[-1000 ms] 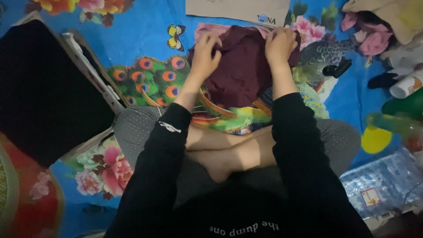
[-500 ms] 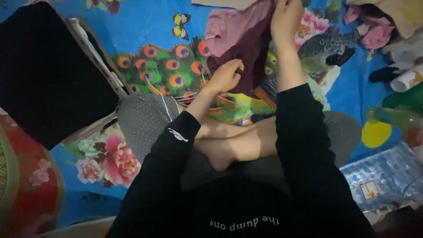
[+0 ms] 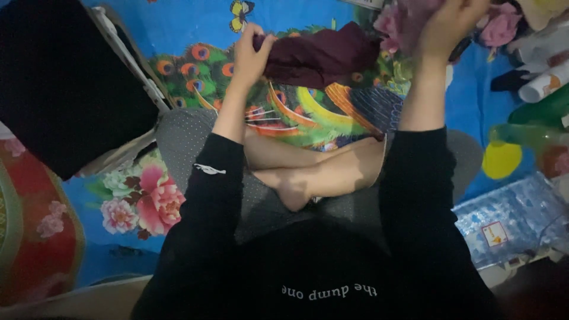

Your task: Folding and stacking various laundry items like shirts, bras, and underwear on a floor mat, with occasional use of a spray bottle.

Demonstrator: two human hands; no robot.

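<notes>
Looking down from the head view, which is the only one here: the person sits cross-legged on a bright printed sheet [image 3: 178,35] with peacock and flower patterns, both arms in black sleeves stretched out in front.

The left hand [image 3: 252,56] is curled shut around one edge of a dark maroon garment [image 3: 323,56], pinching the fabric up near the thumb. The cloth sags away from that hand toward the right, with its low middle draped just above the sheet. The right hand [image 3: 453,26] is raised higher and looks closed on some pinkish fabric at the top edge of the frame. Whether that's the other end of the same garment or a separate piece, I honestly can't tell, since it runs out of view.

My take on doing this bit well: get both hands at matching corners or seams so the cloth hangs flat instead of bunched, keep it taut between them, and lift it clear of the sheet so it doesn't drag.

Off beyond the left hand is a big black flat thing [image 3: 65,89] with a pale edge. Past the right hand there's clutter: bottles [image 3: 542,83], a yellow round lid [image 3: 501,160], and nearer the body a blue-patterned plastic packet [image 3: 512,216].
</notes>
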